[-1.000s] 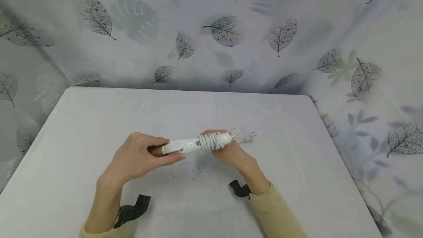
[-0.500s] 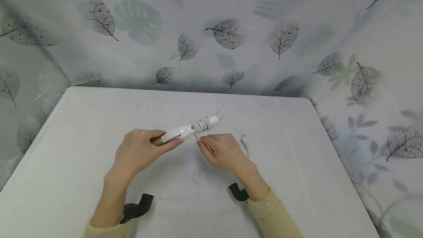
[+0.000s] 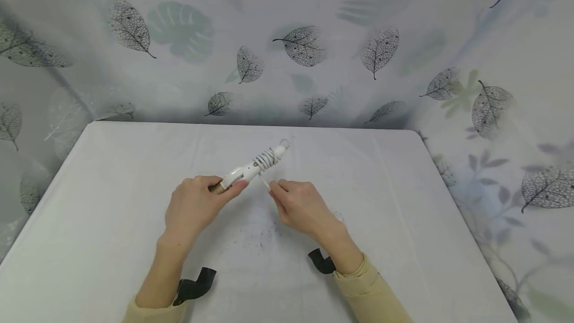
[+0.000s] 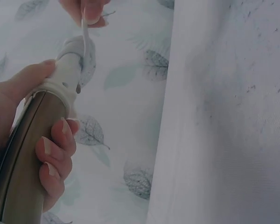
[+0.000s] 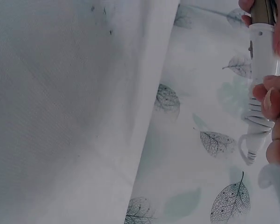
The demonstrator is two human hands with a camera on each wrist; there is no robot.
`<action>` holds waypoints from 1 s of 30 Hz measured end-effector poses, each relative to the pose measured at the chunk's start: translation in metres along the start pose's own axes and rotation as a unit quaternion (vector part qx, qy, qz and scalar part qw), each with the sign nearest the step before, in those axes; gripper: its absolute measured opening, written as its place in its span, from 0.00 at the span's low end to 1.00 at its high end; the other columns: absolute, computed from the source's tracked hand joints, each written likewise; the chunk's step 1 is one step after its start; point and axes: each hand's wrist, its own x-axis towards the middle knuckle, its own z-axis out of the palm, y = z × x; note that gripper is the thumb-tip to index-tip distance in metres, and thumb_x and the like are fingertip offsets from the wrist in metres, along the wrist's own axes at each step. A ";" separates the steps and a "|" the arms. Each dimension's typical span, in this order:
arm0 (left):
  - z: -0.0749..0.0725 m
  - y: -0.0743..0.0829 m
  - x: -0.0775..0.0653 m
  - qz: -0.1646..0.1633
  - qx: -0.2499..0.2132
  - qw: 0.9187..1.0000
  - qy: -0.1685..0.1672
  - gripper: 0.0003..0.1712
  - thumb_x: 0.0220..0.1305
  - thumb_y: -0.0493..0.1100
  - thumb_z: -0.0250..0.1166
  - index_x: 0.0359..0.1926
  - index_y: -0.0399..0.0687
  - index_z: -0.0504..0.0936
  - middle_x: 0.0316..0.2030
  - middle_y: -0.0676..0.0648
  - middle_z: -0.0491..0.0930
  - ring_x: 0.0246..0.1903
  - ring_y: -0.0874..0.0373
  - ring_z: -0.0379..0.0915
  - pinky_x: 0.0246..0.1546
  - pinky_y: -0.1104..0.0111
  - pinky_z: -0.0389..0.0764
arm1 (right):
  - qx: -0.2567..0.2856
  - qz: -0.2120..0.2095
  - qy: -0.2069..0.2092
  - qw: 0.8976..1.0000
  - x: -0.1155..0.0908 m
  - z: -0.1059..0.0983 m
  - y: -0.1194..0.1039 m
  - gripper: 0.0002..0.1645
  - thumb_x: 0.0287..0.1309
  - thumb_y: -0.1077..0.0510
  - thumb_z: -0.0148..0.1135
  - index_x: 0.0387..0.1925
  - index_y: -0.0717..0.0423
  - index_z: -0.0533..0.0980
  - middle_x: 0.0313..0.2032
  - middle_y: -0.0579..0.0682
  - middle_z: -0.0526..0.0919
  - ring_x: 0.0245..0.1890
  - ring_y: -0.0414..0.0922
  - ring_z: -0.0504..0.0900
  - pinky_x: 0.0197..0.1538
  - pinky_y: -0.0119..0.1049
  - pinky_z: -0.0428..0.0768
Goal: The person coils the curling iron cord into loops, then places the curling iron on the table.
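Observation:
A curling iron [image 3: 233, 177] with a white handle and a brown-gold barrel [image 4: 23, 158] is tilted up and to the right over the table. My left hand [image 3: 192, 206] grips the barrel, its fingers curled round it in the left wrist view. White cord is wound in several turns [image 3: 267, 159] round the handle's far part. Between thumb and fingers, my right hand [image 3: 306, 207] pinches a stretch of cord [image 3: 263, 180] drawn off the handle toward me. The plug end [image 3: 338, 216] shows only in part behind the right wrist.
The table has a white cover [image 3: 134, 163], with small dark specks [image 3: 264, 238] near its middle. Leaf-printed cloth [image 3: 188, 64] hangs behind and at the sides. Black straps [image 3: 197, 285] stick out at both sleeve cuffs.
The curling iron has swung from nearly level to tilted away up and right. My right hand has left the coiled handle and now pulls a length of cord toward me; the plug has dropped nearer the wrist.

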 end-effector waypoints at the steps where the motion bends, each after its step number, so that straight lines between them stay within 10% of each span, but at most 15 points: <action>1: 0.001 0.000 0.000 -0.008 0.000 1.000 -0.004 0.38 0.53 0.80 0.61 0.16 0.52 0.72 0.14 0.55 0.57 0.15 0.60 0.55 0.15 0.68 0.57 | -0.007 0.004 0.007 1.000 0.000 -0.001 0.000 0.05 0.61 0.61 0.67 0.33 0.57 0.77 0.20 0.44 0.72 0.15 0.36 0.66 0.20 0.27 0.65; 15: 0.007 -0.002 0.002 -0.071 -0.008 0.992 -0.106 0.42 0.48 0.85 0.59 0.21 0.50 0.77 0.16 0.53 0.62 0.19 0.58 0.59 0.19 0.67 0.58 | -0.116 0.163 0.102 0.974 0.002 0.006 -0.005 0.15 0.51 0.51 0.76 0.23 0.55 0.79 0.24 0.50 0.72 0.21 0.45 0.71 0.26 0.34 0.74; 30: 0.005 -0.004 -0.002 0.097 0.035 0.990 -0.101 0.32 0.55 0.69 0.69 0.12 0.56 0.67 0.14 0.59 0.53 0.16 0.64 0.48 0.18 0.71 0.52 | -0.024 -0.017 0.076 0.997 0.002 -0.014 0.012 0.10 0.53 0.60 0.75 0.28 0.54 0.78 0.31 0.48 0.72 0.32 0.45 0.66 0.38 0.35 0.67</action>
